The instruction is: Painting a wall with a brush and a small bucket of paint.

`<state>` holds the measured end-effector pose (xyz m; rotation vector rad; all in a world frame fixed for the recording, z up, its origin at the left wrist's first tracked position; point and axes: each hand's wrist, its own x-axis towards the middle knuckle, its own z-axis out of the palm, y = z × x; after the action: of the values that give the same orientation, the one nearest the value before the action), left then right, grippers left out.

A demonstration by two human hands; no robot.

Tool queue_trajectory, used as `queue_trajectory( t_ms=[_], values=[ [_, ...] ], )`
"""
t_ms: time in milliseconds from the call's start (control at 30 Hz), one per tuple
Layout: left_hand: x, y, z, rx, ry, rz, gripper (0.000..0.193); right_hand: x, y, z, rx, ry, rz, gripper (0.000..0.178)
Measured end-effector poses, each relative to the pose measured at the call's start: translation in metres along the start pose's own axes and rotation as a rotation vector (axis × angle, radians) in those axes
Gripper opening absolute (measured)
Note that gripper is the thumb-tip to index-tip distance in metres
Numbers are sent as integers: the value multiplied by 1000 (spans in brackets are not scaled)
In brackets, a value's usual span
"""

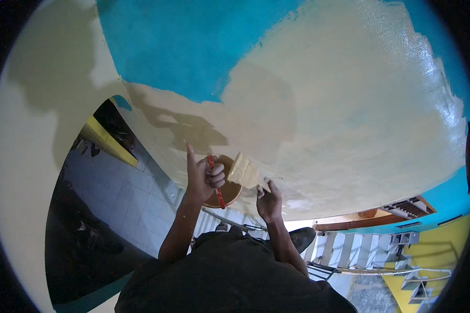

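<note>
My left hand [202, 176] is closed round the red handle [219, 197] of a paint bucket [235, 196], its thumb pointing up. The bucket hangs below the fingers, with tan paint inside. A wide paintbrush [245, 173] coated in cream paint is in my right hand [270, 201], gripped at its handle end. The bristles are over the bucket's right side; whether they touch its rim I cannot tell. Ahead of both hands is the wall [339, 120], largely covered in cream paint, with a blue patch [172, 47] at the upper left and more blue along the right.
Far below on the left lies a tiled floor [122, 195], beside a yellow ledge [109, 141]. Stairs [350, 248] with a metal railing [371, 271] run down at the lower right. A wood-framed opening [410, 207] is at the right. My shoe [302, 239] shows beneath me.
</note>
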<state>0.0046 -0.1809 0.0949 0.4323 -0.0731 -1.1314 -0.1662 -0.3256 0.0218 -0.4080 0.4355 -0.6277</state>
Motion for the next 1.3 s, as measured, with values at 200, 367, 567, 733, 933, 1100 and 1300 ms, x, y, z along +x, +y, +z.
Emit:
queue_trajectory(
  t_ms=[200,367,567,733,933,1100,1300],
  values=[
    [-14,19,15,0,46,68,70,15,-2,32,181,-153,154,23],
    [-23,26,-5,58,59,121,67,19,2,58,390,-275,180,20],
    [-29,26,-18,-72,189,130,49,29,-4,88,800,-472,261,16],
    [-24,13,-33,-40,249,170,43,14,7,123,997,-327,540,18],
    [-29,10,-42,-51,251,177,39,9,16,151,1048,-280,660,19],
    [-35,3,-48,-102,250,177,37,30,-8,156,665,-495,285,21],
    [-40,-7,-48,-20,314,130,31,47,-40,184,269,-598,78,19]
  ],
)
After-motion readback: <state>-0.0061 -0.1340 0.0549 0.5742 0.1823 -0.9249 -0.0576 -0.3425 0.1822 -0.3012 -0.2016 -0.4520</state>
